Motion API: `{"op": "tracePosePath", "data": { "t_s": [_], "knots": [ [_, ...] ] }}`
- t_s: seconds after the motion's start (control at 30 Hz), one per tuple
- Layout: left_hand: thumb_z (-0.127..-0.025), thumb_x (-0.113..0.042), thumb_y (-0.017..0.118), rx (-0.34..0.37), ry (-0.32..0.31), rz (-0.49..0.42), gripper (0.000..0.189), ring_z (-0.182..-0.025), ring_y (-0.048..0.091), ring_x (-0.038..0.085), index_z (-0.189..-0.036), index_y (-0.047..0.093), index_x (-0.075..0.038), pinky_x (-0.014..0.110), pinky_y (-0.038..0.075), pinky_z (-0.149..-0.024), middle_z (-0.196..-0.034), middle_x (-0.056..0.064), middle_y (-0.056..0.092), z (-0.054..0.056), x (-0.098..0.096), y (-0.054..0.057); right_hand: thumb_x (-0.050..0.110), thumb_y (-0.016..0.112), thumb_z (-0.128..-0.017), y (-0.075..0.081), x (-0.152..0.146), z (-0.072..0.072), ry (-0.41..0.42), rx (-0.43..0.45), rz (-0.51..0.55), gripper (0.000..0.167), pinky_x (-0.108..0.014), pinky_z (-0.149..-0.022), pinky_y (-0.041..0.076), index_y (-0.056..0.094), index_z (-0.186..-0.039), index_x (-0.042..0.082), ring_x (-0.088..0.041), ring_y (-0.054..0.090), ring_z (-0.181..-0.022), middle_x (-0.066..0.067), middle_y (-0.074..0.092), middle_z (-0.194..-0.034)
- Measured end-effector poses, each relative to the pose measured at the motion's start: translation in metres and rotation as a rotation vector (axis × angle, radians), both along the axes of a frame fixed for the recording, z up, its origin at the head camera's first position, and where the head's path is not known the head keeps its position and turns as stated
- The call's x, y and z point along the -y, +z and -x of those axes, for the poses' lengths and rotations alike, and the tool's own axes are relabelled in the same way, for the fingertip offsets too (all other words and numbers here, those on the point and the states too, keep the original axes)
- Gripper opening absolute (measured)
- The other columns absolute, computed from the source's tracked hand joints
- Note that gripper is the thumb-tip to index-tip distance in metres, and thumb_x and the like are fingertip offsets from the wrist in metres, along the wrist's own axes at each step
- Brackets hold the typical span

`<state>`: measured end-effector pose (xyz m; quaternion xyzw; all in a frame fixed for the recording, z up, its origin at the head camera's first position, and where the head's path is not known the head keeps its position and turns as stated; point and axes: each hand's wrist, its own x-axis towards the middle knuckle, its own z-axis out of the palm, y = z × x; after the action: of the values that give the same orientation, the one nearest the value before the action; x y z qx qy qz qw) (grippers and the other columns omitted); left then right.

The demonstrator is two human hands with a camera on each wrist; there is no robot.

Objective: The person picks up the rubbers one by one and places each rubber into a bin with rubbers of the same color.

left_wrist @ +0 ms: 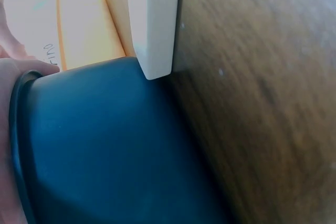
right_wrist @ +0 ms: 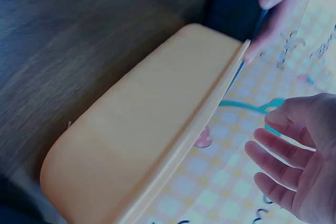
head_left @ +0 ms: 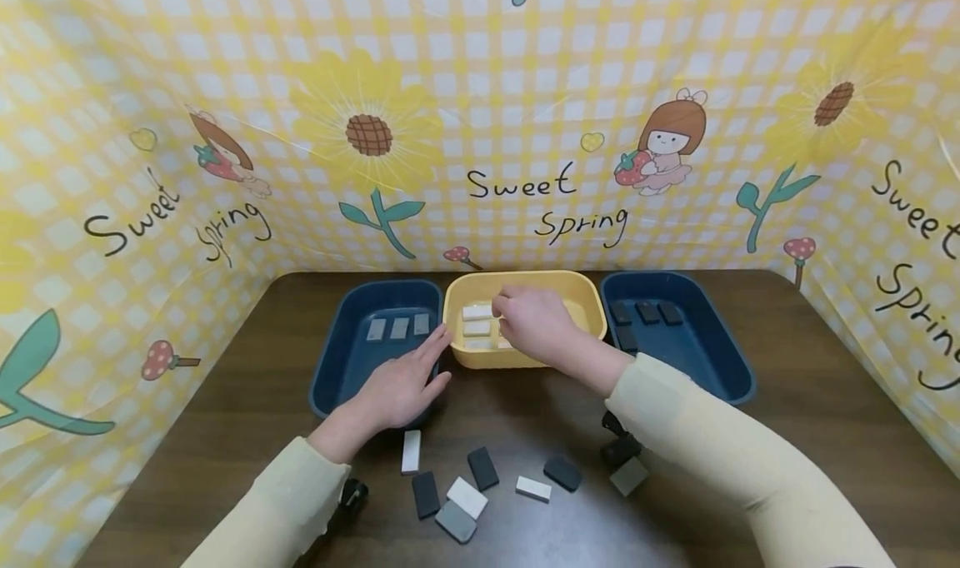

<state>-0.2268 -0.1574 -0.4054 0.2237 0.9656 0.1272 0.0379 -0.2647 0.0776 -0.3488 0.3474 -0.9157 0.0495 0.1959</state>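
My right hand (head_left: 538, 322) hovers above the yellow tray (head_left: 583, 308), fingers loosely bent. The right wrist view shows nothing between the fingers of that hand (right_wrist: 291, 156). White rectangular blocks (head_left: 477, 312) lie inside the yellow tray, some partly hidden behind the hand. My left hand (head_left: 397, 391) extends over the right side of the left blue tray (head_left: 341, 372), its fingers fairly straight and the tips by the yellow tray's rim. Three grey blocks (head_left: 399, 328) lie in that blue tray. In the left wrist view, a white block (left_wrist: 152, 24) stands out beside the tray's wall.
The right blue tray (head_left: 708, 364) holds several black blocks (head_left: 670, 313). Loose on the brown table (head_left: 247, 435) in front are white blocks (head_left: 533, 490), dark blocks (head_left: 425, 495) and grey blocks (head_left: 456, 521). A checked yellow cloth (head_left: 495, 118) rises behind the trays.
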Motion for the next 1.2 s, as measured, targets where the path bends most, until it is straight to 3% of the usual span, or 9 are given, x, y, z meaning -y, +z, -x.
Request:
{"op": "tracePosePath", "data": {
  "t_s": [0.3,0.43,0.6,0.7,0.93,1.2],
  "knots": [
    [-0.103,-0.038,0.045,-0.002,0.003,0.005,0.064,-0.137,0.038,0.028,-0.156,0.021,-0.012,0.049,0.039,-0.103,-0.161,0.003,0.014,0.001,0.0,0.003,0.014,0.073,-0.085,0.002,-0.024,-0.035,0.058,0.095,-0.073,0.011,-0.028,-0.061,0.049,0.072,-0.095,0.01,-0.016,0.058,-0.071,-0.002,0.067,-0.09],
    [-0.102,-0.038,0.045,-0.004,0.002,0.012,0.064,-0.136,0.039,0.028,-0.156,0.021,-0.012,0.049,0.04,-0.102,-0.161,0.004,0.015,0.0,-0.001,0.003,0.016,0.074,-0.085,-0.005,-0.041,-0.05,0.144,0.142,-0.06,0.009,-0.024,-0.061,0.047,0.072,-0.092,0.013,-0.012,0.054,-0.069,0.001,0.065,-0.087],
    [-0.102,-0.038,0.045,-0.002,0.006,0.01,0.064,-0.136,0.038,0.028,-0.156,0.02,-0.012,0.049,0.039,-0.103,-0.161,0.003,0.015,0.0,-0.001,0.002,0.018,0.076,-0.084,-0.014,-0.06,-0.069,0.292,0.259,-0.113,0.021,-0.024,-0.072,0.052,0.07,-0.104,0.013,-0.01,0.058,-0.082,0.001,0.065,-0.1],
    [-0.102,-0.038,0.045,0.004,0.012,0.011,0.064,-0.137,0.038,0.027,-0.156,0.02,-0.014,0.048,0.039,-0.103,-0.161,0.002,0.015,0.0,0.0,0.001,0.018,0.076,-0.084,-0.021,-0.068,-0.081,0.336,0.356,-0.166,0.035,-0.027,-0.079,0.053,0.066,-0.116,0.011,-0.011,0.061,-0.097,-0.001,0.063,-0.116],
    [-0.103,-0.038,0.044,0.004,0.016,0.012,0.064,-0.137,0.037,0.027,-0.156,0.019,-0.014,0.048,0.039,-0.103,-0.161,0.002,0.014,0.001,0.0,0.0,0.026,0.073,-0.087,-0.04,-0.077,-0.105,0.313,0.535,-0.203,0.049,-0.034,-0.091,0.05,0.058,-0.131,0.012,-0.014,0.057,-0.114,-0.002,0.055,-0.133],
    [-0.102,-0.038,0.045,0.01,0.02,0.006,0.064,-0.138,0.037,0.026,-0.156,0.021,-0.014,0.048,0.038,-0.103,-0.161,0.002,0.015,0.0,0.0,0.0,0.021,0.077,-0.083,-0.057,-0.08,-0.113,0.324,0.621,-0.218,0.061,-0.037,-0.093,0.048,0.052,-0.138,0.017,-0.015,0.052,-0.12,0.001,0.05,-0.14]
  ]
}}
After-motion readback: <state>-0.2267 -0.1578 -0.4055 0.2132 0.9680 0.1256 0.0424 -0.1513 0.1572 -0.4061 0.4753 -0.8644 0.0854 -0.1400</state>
